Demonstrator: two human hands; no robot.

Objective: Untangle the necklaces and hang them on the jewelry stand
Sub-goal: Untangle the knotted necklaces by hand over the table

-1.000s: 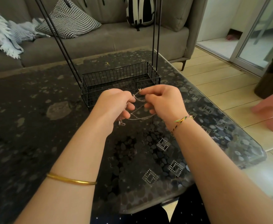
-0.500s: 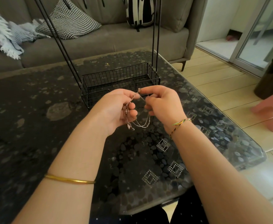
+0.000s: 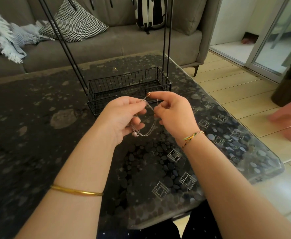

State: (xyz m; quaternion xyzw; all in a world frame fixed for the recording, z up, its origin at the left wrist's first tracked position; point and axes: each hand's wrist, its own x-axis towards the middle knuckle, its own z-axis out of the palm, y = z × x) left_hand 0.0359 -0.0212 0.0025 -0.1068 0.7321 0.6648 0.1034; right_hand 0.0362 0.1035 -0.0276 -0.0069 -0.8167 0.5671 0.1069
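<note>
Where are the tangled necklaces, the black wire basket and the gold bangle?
necklaces [image 3: 135, 133]: head view, on the pendants at the loop's low end.
wire basket [image 3: 124, 81]: head view, on its back mesh wall.
gold bangle [image 3: 75, 191]: head view, on the band across the forearm.

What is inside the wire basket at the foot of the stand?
Only the dark floor of the basket shows through its wires; no item is discernible. Its near right part is covered by the right hand and the necklaces, which the left hand also pinches.
</note>
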